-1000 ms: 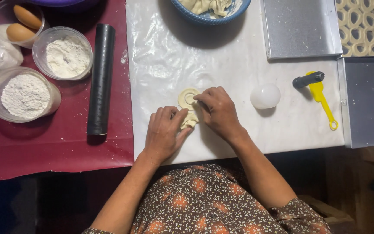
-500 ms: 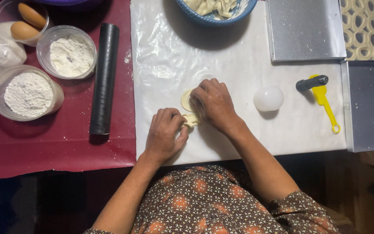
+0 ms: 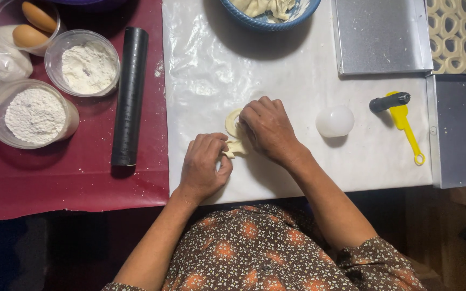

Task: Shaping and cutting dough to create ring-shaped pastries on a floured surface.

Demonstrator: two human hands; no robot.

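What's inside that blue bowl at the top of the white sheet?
The blue bowl holds pale folded scraps of dough. Only its lower part is in the picture, so the rest of its contents and its bottom cannot be seen.

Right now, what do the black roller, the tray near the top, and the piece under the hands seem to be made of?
The black roller looks like smooth plastic or coated wood; its dull sheen leaves this open. The tray seems brushed metal, grey with a soft glare. The piece of dough under the left hand and right hand looks soft, pale and matte.
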